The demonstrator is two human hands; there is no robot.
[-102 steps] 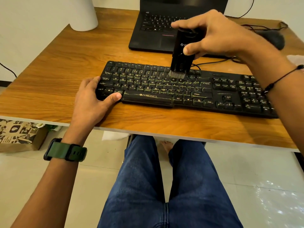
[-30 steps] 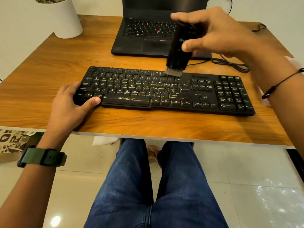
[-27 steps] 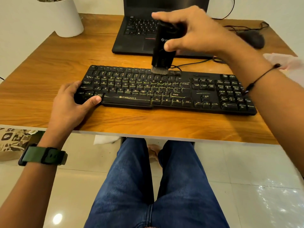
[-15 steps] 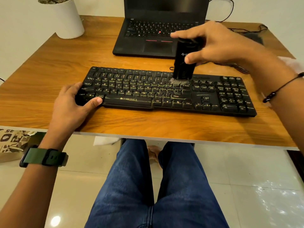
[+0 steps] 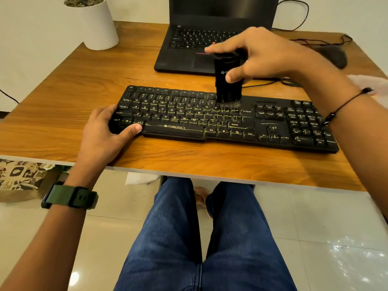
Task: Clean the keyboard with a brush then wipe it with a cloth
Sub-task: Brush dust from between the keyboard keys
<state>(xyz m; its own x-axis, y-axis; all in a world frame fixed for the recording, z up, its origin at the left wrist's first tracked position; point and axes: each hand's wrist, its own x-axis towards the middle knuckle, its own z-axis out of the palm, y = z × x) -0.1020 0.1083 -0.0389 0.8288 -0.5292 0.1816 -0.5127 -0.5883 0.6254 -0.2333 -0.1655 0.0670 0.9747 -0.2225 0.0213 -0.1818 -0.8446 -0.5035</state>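
Note:
A black keyboard [image 5: 189, 118] with yellowish lettering lies across the wooden desk [image 5: 69, 95]. My right hand [image 5: 260, 53] grips an upright black brush [image 5: 227, 85], thumb on its front. The grey bristles touch the upper key rows, right of the letter block, near the P key. My left hand [image 5: 105, 133] holds the keyboard's left end, fingers along its edge and thumb pressed on the front corner by the Alt key. A pale cloth [image 5: 369, 82] shows at the desk's right edge, partly hidden behind my right wrist.
An open black laptop [image 5: 189, 49] stands behind the keyboard. A white plant pot [image 5: 98, 26] sits at the back left. A dark mouse [image 5: 333, 55] and cables [image 5: 281, 80] lie at the back right. My knees in blue jeans [image 5: 199, 238] are under the desk's front edge.
The brush has swept back and forth over the right part of the letter keys and now sits slightly left of and higher than half a second ago. My left hand has stayed on the keyboard's left end.

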